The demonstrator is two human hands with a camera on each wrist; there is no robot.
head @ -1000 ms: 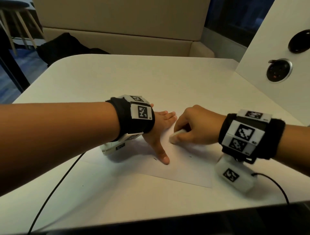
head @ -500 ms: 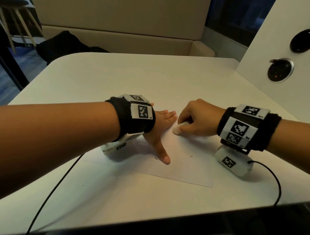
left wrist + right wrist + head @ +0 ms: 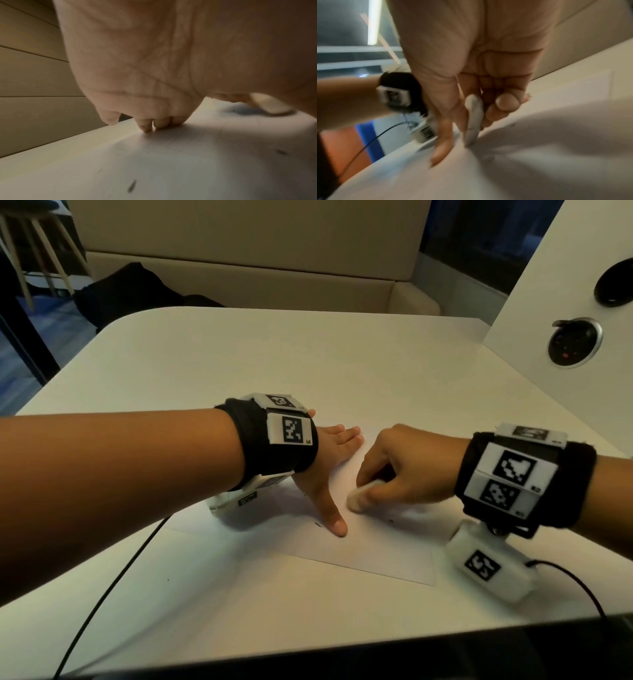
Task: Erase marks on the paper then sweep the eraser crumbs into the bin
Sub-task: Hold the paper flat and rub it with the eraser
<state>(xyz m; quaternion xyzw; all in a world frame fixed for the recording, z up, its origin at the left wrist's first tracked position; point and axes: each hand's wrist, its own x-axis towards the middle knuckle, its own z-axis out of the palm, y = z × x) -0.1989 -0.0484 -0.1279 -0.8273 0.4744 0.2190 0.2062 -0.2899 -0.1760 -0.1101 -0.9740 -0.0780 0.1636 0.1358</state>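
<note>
The right hand point(image 3: 407, 470) slid the eraser point(image 3: 359, 498) nearer on the paper point(image 3: 376, 549).

Beige bench seat point(image 3: 239, 244) behind white table point(image 3: 274, 354); blue floor point(image 3: 34, 337) at left

One paper point(image 3: 359, 546), one eraser point(image 3: 359, 498) — two hands point(image 3: 329, 460), two wrist cameras point(image 3: 486, 566).

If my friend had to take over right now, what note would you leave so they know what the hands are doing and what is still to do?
Left hand: flat, fingers pressing the paper down on the table.
Right hand: pinching the white eraser, its tip on the paper.
Done so far: cannot tell how much is erased.
Left: a small dark mark beside the left thumb; a few dark specks lie on the sheet. Then sweep the crumbs into the bin, which no view shows.
</note>
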